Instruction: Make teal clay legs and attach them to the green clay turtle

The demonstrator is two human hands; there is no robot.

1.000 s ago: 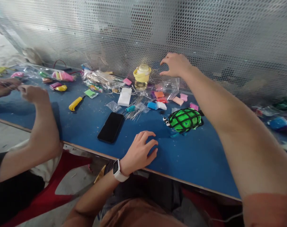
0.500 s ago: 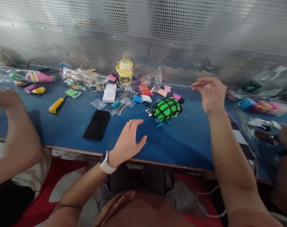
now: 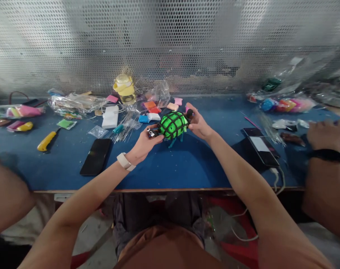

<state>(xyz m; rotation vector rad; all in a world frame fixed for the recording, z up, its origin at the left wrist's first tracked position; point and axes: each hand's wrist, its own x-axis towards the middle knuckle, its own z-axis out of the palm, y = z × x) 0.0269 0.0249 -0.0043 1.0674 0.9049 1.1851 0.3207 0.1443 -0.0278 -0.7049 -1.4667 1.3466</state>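
Note:
Between my two hands is a clay turtle (image 3: pixel 173 125) with a bright green shell crossed by black lines, teal legs under it and a black head with white eyes at its left end. My left hand (image 3: pixel 146 144) is closed around the head end, thumb in front. At the other end my right hand (image 3: pixel 199 124) grips the turtle near a round black part. Just behind it lie a blue clay packet (image 3: pixel 143 118) and a white clay packet (image 3: pixel 153 116). A black phone (image 3: pixel 95 157) rests on the table left of my left hand.
On the blue table (image 3: pixel 181 172) lie a yellow cutter (image 3: pixel 48 140), a white box (image 3: pixel 110 117), thin wires (image 3: pixel 124 131) and a yellow-topped bottle (image 3: pixel 125 88). Another phone (image 3: pixel 261 146) with a cable is at right. Other people's arms (image 3: pixel 327 164) reach in at both sides.
Both my hands have come to the turtle and taken hold of its two ends. Before, they were apart from it, with fingers spread. The view has shifted as well.

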